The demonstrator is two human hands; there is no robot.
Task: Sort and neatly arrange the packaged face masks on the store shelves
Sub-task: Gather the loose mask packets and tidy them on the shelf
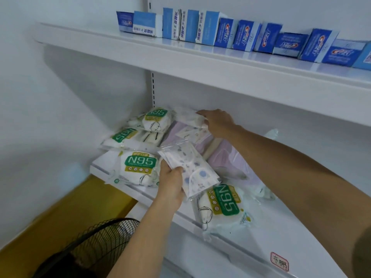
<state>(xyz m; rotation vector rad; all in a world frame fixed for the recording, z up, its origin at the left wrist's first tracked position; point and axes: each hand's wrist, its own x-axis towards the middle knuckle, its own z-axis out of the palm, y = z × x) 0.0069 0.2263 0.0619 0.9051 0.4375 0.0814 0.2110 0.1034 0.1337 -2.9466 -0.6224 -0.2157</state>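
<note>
On the lower white shelf (112,167), packaged face masks lie in a loose spread. The left hand (170,182) pinches a clear packet of patterned masks (190,169) by its near edge, thumb on top and fingers beneath, holding it tilted just above the shelf front. The right hand (217,122) reaches to the back of the shelf, where its fingers curl onto a second patterned packet (189,118) lying against the rear wall; the grip looks closed on the packet's right end, though the fingertips are partly hidden.

Four N95 packs with green labels show. One (138,169) lies at the shelf's front left, just beside the left hand. Another (128,137) sits behind it, and a third (156,119) rests on top further back, both with labels turned upside down. The fourth (222,205) lies at the front edge under the held packet, its label turned sideways. Pink mask packs (226,157) lie in the middle, between the two arms.

On the upper shelf (180,57), a row of blue toothpaste boxes (247,36) stands unevenly. A black fan grille (96,239) sits at lower left, above a yellow floor strip (70,207). A red stamped label (279,261) marks the shelf front.
</note>
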